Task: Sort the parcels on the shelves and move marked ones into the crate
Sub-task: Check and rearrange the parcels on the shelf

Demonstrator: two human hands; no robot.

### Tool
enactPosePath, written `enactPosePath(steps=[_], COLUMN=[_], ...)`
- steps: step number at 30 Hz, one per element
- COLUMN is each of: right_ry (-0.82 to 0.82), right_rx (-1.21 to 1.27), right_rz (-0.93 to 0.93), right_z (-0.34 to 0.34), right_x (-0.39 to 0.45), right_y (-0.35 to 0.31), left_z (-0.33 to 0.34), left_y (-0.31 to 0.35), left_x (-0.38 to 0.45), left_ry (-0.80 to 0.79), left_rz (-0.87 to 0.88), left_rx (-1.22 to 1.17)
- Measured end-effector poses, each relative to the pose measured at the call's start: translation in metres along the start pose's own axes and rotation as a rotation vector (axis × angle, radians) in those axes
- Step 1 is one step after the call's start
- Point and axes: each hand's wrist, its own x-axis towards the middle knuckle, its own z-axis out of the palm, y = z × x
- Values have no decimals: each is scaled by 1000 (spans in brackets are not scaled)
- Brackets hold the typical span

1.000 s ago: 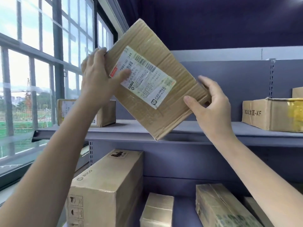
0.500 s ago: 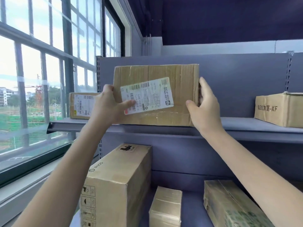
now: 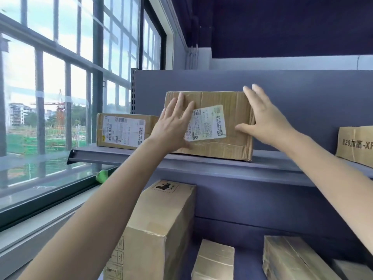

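Now | parcel (image 3: 220,120) near shelf (image 3: 201,164) edge | left hand (image 3: 173,126), right hand (image 3: 266,120) fingers spread

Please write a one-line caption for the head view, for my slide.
Both open hands, left and right, rest on a labelled parcel standing on the top shelf.

Labelled parcel (image 3: 220,126) stands on upper shelf (image 3: 201,160), right of a second labelled parcel (image 3: 125,130). Left hand (image 3: 173,126) flat on its front, fingers spread; right hand (image 3: 264,120) open at its right edge. Tall carton (image 3: 161,229) on the shelf below.
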Motion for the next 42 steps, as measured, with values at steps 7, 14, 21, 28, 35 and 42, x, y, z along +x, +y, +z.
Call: enactPosePath(steps=[7,14,21,28,35,42], right_ry=[11,29,55,71,75,40], right_rx=[-9,3,-74,-162,-287,-295], right_rz=[54,90,63,107,310,515], right_z=[22,28,17,-34,-108,-169], right_x=[17,21,-4,-45,-113,-167], right_y=[12,20,19,59,132,225], left_z=[39,49,47,27,12,11], left_y=[0,-4,0,47,168,288], left_x=[9,9,6,10,31,50], left_ry=[-22,96,167,202,252,289], left_rz=[-6,-35,-14,92,279,383], left_rx=[-48,-134,-153,-285,-476,-537])
